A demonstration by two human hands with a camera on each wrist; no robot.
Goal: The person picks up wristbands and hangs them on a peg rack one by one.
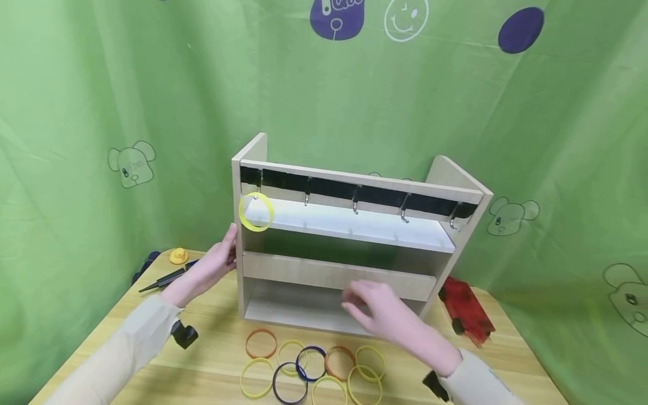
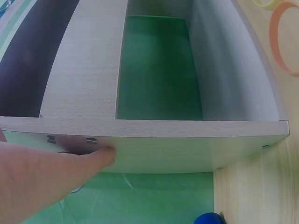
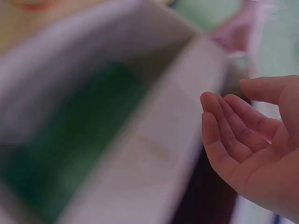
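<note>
A wood-grained tabletop (image 1: 212, 360) is spread beneath both hands, and beyond the fingers the space is closed off by a green curtain (image 1: 324, 101) printed with mouse faces and purple shapes. A pale wooden rack (image 1: 339, 273) is stood between the hands. Its side panel is touched by the extended fingers of the left hand (image 1: 215, 261), with the thumb laid along the outer face. The fingers of the right hand (image 1: 377, 306) are loosely bent and hold nothing, in front of the lower board. A yellow ring (image 1: 270, 212) is hung from the endmost of the metal hooks (image 1: 355, 207), just above and to the right of the left fingers. Loose rings (image 1: 247, 344) in orange, yellow and dark blue are laid nearer than both sets of fingers, some overlapping. Beside the left wrist a black tool (image 1: 169, 279) and a yellow duck (image 1: 178, 256) are seen; beyond the right fingers, a red item (image 1: 468, 309).
</note>
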